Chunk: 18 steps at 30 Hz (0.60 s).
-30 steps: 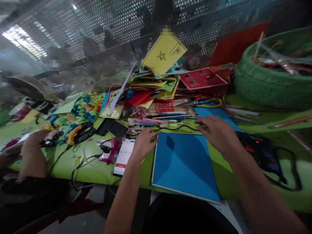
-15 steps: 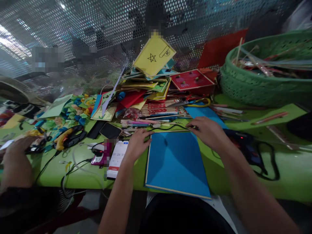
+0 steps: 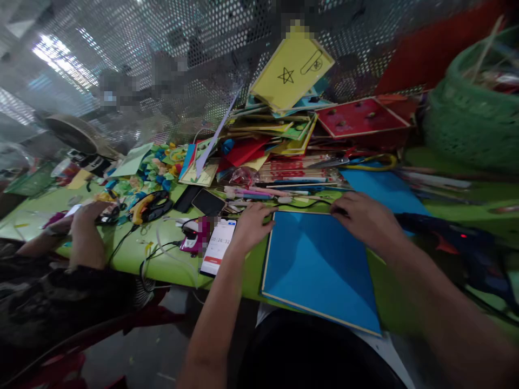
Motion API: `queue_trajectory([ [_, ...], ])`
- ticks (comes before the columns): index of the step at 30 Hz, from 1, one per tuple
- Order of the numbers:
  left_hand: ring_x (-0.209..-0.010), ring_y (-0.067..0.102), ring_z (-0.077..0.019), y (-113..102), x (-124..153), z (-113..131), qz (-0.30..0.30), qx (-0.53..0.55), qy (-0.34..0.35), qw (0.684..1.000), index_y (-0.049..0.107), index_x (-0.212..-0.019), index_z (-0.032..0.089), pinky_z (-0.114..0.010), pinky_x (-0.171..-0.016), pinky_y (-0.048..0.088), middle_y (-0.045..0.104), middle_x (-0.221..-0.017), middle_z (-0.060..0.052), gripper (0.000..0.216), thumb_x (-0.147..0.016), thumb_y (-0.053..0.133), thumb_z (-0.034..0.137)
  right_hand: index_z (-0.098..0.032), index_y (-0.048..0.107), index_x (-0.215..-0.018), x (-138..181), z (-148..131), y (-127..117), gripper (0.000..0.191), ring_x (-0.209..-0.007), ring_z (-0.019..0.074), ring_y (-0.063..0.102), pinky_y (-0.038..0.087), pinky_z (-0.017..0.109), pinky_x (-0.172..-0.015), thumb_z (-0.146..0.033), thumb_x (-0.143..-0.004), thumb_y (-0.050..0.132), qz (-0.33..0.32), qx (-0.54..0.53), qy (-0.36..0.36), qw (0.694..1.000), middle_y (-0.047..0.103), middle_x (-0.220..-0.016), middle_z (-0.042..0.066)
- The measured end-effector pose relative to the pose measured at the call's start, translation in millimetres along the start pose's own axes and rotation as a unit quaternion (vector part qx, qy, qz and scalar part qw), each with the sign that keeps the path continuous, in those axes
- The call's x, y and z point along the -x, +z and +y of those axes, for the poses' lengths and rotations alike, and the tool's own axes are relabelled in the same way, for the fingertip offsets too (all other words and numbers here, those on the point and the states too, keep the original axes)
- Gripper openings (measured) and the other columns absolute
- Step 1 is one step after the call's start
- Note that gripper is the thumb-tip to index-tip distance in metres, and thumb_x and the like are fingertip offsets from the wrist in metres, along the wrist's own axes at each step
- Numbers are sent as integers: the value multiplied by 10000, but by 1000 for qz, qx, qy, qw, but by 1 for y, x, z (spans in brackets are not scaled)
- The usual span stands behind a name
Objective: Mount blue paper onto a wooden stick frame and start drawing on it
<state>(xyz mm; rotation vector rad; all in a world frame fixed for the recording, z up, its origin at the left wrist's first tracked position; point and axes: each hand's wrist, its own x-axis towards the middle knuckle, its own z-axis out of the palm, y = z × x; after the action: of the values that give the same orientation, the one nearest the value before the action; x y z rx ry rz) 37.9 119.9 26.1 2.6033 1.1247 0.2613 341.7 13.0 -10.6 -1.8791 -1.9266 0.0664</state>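
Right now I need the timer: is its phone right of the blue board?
No, the timer phone lies left of the blue board, by the left hand.

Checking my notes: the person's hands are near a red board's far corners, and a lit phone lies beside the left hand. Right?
Not quite: the head view shows the board is blue, not red. The left hand, right hand and phone are as you say.

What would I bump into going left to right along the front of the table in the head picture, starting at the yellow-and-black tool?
Yellow-and-black tool → purple gadget → phone with the lit screen → left hand → blue board → right hand → dark tool with the red light.
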Motion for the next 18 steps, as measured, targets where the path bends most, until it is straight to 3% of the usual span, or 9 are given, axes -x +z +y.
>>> queue_trajectory([
  [13, -1213, 688, -303, 1, 1, 0, 4, 18, 2, 1000, 791, -1302, 218, -442, -1093, 519, 761, -1211, -91, 330, -975, 776, 178, -264, 737, -862, 3, -1, 2, 198, -974, 316, 716, 530, 422, -756, -249, -936, 554, -20, -4, 8, 1000, 771, -960, 89],
  [18, -1185, 682, -303, 1, 1, 1, 8, 24, -2, 1000, 801, -1254, 217, -433, -1074, 528, 761, -1165, -85, 305, -955, 782, 159, -266, 739, -872, 2, -1, -1, 186, -986, 319, 719, 543, 445, -808, -235, -914, 560, -40, -14, 17, 999, 784, -984, 88],
])
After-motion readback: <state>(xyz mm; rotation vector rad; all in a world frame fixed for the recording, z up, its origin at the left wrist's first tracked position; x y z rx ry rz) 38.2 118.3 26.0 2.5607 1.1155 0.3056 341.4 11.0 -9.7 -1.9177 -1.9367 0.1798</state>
